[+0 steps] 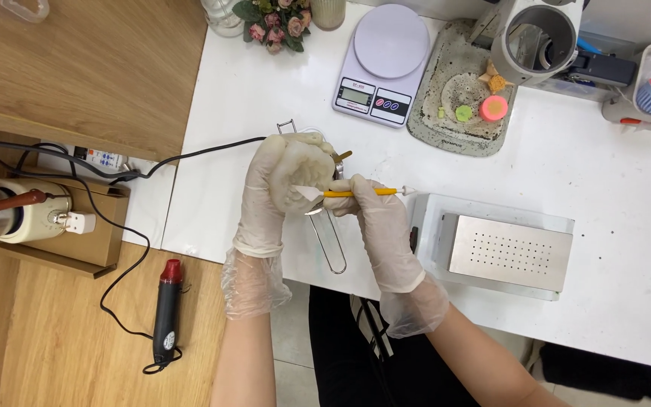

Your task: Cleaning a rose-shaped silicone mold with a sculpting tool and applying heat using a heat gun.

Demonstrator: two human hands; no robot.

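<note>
Both my hands wear pale disposable gloves over the white table [604, 196]. My left hand [284, 181] is closed around a small object with a brass-coloured tip sticking out at its right. My right hand [374, 215] pinches a thin yellow stick tool [363, 193] with a white tip, held level and touching a white scrap at the left hand. A long wire loop holder [329, 241] hangs below the hands, between them.
A white kitchen scale [382, 64] and a microscope base [461, 98] with small coloured pieces stand behind. A perforated metal heating plate [510, 252] lies to the right. A red-and-black heat gun [166, 309] lies on the wooden bench at left, near a cream pot [28, 211].
</note>
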